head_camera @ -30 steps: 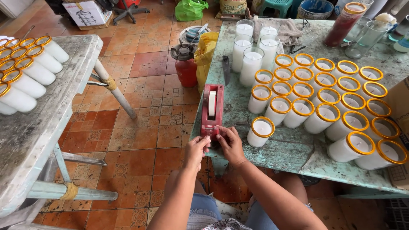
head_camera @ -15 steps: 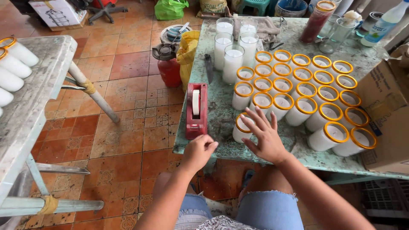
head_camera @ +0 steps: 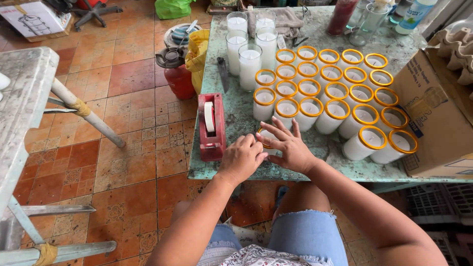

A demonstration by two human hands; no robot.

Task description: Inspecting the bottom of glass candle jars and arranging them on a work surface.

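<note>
My left hand (head_camera: 243, 158) and my right hand (head_camera: 289, 146) meet at one white candle glass with a yellow rim (head_camera: 264, 134) near the front of the worn green table (head_camera: 236, 111). The left hand's fingers are curled against the glass's side. The right hand lies over its top with fingers spread, hiding most of it. A red tape dispenser (head_camera: 212, 126) with a white roll stands just left of my left hand. Behind the hands stand rows of several yellow-rimmed candle glasses (head_camera: 335, 91). Several plain white candles without rims (head_camera: 249, 56) stand further back.
A cardboard box (head_camera: 436, 123) sits at the table's right end. A knife (head_camera: 223, 74), a grey cloth (head_camera: 286, 19) and bottles (head_camera: 374, 17) lie toward the back. On the tiled floor stand a red gas canister (head_camera: 177, 74) and a yellow bag (head_camera: 197, 51). A white table (head_camera: 22, 103) is at left.
My left hand has moved from the tape dispenser's front to the candle glass. My right hand stays on that glass. The view has shifted closer to the table.
</note>
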